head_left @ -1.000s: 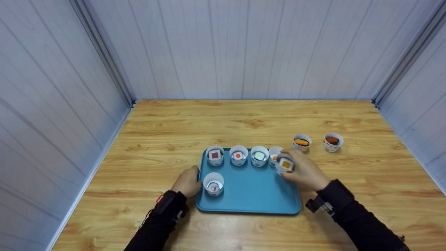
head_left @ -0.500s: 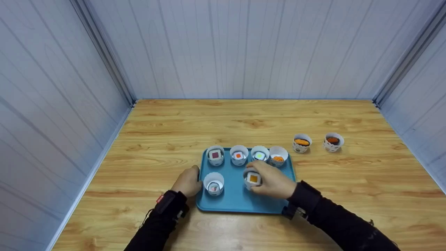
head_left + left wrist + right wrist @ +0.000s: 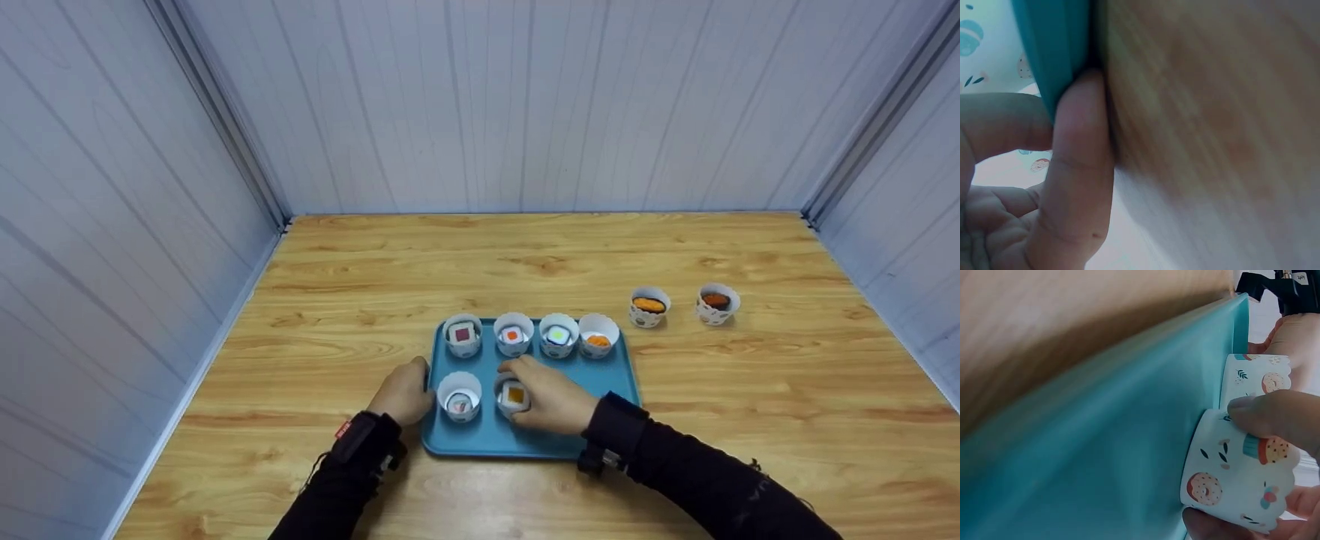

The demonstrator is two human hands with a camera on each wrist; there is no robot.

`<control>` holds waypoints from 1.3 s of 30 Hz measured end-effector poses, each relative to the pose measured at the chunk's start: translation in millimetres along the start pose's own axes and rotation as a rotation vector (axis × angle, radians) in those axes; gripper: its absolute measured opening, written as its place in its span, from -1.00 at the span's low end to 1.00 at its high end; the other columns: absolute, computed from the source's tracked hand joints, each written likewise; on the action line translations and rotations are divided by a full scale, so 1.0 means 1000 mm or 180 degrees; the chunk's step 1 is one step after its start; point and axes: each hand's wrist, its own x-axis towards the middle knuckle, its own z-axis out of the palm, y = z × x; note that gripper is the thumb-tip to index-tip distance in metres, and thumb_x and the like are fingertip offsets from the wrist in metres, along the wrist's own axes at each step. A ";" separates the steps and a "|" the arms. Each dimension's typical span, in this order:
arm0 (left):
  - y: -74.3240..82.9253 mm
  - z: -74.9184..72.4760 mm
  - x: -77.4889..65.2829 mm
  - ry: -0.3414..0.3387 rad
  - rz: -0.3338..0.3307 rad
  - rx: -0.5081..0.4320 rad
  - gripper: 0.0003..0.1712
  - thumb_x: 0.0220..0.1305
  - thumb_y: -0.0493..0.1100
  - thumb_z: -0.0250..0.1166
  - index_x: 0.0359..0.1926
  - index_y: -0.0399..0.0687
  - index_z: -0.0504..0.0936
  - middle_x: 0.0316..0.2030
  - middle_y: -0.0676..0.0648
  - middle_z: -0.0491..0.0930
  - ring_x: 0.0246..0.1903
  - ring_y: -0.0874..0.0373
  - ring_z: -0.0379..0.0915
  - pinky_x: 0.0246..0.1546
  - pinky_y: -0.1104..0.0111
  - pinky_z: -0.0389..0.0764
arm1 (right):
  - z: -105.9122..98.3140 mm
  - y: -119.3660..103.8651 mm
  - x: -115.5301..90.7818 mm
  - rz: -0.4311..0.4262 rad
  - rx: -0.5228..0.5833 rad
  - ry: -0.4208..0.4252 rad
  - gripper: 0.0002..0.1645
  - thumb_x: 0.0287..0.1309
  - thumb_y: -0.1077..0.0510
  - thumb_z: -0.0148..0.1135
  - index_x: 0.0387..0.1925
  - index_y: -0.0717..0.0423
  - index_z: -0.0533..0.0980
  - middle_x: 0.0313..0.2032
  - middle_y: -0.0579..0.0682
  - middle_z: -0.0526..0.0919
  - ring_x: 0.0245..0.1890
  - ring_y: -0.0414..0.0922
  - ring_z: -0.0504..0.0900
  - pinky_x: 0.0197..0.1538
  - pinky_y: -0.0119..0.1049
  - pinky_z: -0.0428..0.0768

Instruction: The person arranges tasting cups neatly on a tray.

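My right hand [image 3: 553, 397] grips a patterned paper cup [image 3: 1230, 478], its base at the floor of the blue tray [image 3: 502, 442]. Inside it sits a white piece with an orange-brown square [image 3: 515, 394]. To its left on the tray stands another paper cup [image 3: 459, 397] with a pale piece inside. At the tray's left edge, my left hand [image 3: 401, 391] pinches the rim between thumb [image 3: 1081, 163] and fingers. Along the tray's back side stand several more cups, among them one with a dark red square [image 3: 463, 335] and one with an orange piece [image 3: 598, 337].
Beyond the tray's back right corner, two paper cups stand on the wooden table [image 3: 360, 277]: one with an orange oblong piece [image 3: 649, 306], one with a reddish-brown piece [image 3: 717, 303]. White panel walls [image 3: 495, 105] enclose the table at the back and sides.
My right hand has carried its paper cup leftward over the tray from the right side and lowered it beside the front left cup. My left hand stays on the rim.
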 end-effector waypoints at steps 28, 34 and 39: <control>0.004 -0.001 -0.001 0.0013 -0.0060 0.0069 -0.76 0.30 -0.31 0.31 -0.03 -0.28 0.59 -0.31 -0.12 0.61 -0.32 0.03 0.52 -0.20 0.08 0.64 | -0.084 0.027 -0.046 0.0068 -0.0089 0.1710 -0.15 0.32 0.20 0.52 0.49 0.43 0.35 0.29 0.44 0.53 0.28 0.35 0.55 0.32 0.22 0.58; 0.005 -0.001 0.000 -0.0025 -0.0097 0.0029 -0.74 0.33 -0.31 0.29 0.01 -0.31 0.59 -0.28 -0.15 0.62 -0.30 0.01 0.53 -0.18 0.09 0.64 | -0.109 0.061 -0.056 0.0585 -0.0054 0.2021 -0.07 0.45 0.13 0.41 0.61 0.41 0.18 0.49 0.50 0.31 0.44 0.43 0.38 0.45 0.28 0.44; 0.001 0.001 0.000 0.0108 0.0077 0.0093 -0.77 0.28 -0.32 0.31 -0.06 -0.32 0.59 -0.33 -0.14 0.61 -0.33 0.02 0.50 -0.21 0.07 0.62 | -0.121 0.092 -0.057 0.1064 0.0094 0.1977 0.04 0.52 0.00 0.33 0.68 0.38 0.01 0.61 0.54 0.05 0.57 0.50 0.17 0.56 0.35 0.26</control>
